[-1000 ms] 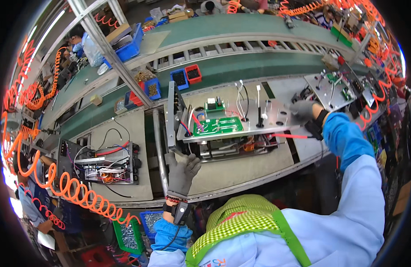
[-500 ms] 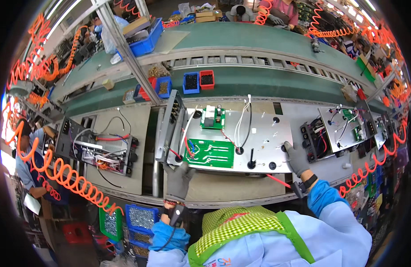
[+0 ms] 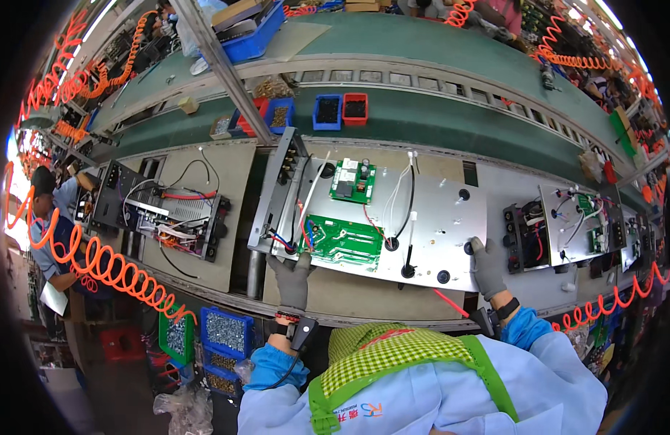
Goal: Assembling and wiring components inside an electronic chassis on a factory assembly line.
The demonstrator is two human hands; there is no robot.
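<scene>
A silver metal chassis plate [image 3: 440, 217] lies across the bench in front of me. It bears a small green circuit board [image 3: 353, 182], a larger green circuit board [image 3: 342, 241], loose wires and black grommets. A dark grey end panel [image 3: 278, 192] stands up at its left end. My left hand [image 3: 291, 281], in a grey glove, grips the plate's near left corner, thumb on top beside the larger board. At the right end my gloved right hand [image 3: 489, 270] is closed round the edge, its thumb by a black grommet. The fingers under the plate are hidden.
Other wired chassis stand left [image 3: 172, 210] and right [image 3: 578, 221]. Beyond are blue [image 3: 326, 112] and red [image 3: 355, 109] parts bins beside a metal post [image 3: 226, 72]. An orange coiled hose [image 3: 106, 272] hangs at near left, above a screw bin [image 3: 226, 332]. A co-worker [image 3: 54, 210] is at far left.
The view has tilted and shifted. The plate's left end sits slightly farther away and its right end slightly nearer. Both hands stay on its edges.
</scene>
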